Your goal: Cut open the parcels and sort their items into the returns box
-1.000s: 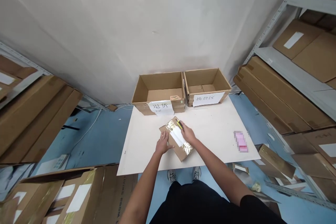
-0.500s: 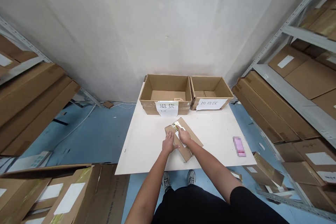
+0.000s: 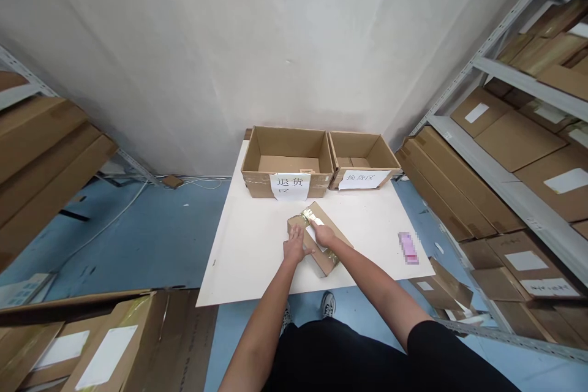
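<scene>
A cardboard box (image 3: 331, 220) lies slantwise on the white table (image 3: 243, 257), with clear tape and a white label on its top. My left hand (image 3: 294, 246) rests on the left side of the box, fingers stretched out and thumb apart. My right hand (image 3: 324, 235) is closed over the label, its fingertips at the shiny tape near the far end. Whatever may be in its fingers is too small to make out.
Behind the box stand two open cartons with handwritten paper signs, a larger left carton (image 3: 294, 141) and a smaller right carton (image 3: 358, 142). A pixelated pink object (image 3: 408, 248) lies at the table's right. Loaded shelves (image 3: 514, 187) and a big carton (image 3: 151, 337) flank the table.
The whole view has shifted slightly. Both hands stay on the box, with the right hand still at the tape and label.
</scene>
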{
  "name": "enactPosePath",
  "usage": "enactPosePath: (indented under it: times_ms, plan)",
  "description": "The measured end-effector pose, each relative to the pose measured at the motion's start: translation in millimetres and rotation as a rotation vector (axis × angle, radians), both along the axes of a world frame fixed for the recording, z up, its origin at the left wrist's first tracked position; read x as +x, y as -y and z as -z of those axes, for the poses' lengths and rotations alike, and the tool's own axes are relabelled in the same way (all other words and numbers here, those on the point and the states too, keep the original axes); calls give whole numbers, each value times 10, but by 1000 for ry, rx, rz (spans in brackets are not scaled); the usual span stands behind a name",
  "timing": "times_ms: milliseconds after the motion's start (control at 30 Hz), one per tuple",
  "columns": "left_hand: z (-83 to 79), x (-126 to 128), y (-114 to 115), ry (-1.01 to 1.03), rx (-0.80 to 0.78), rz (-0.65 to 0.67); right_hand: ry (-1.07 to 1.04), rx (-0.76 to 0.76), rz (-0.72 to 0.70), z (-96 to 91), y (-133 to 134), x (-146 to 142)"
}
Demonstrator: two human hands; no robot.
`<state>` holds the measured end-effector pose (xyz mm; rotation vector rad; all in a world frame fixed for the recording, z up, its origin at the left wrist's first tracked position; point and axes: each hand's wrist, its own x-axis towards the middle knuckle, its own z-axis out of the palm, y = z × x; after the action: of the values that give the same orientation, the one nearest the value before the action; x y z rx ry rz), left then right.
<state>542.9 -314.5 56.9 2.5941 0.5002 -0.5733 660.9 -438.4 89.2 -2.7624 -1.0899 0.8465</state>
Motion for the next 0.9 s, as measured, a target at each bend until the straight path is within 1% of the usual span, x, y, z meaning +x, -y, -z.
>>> enactPosePath:
  times_ms: [233,400,633,833,900]
  plan:
    - [-45,-15,-24,1,2,16,-52,-50,1,-123,-8,19]
    - [-72,-5,-18,-32,29,37,-1,-154,-35,-190,124,-126]
    - [-103,-19,6,-29,44,38,-15,-176,-4,-229,441,-349]
    - [-126,-10,6,-34,71,37,-40,-197,-14,-309,858,-496]
    - [-126,-10,2,-34,73,38,-50,-188,21,-333,1009,-558]
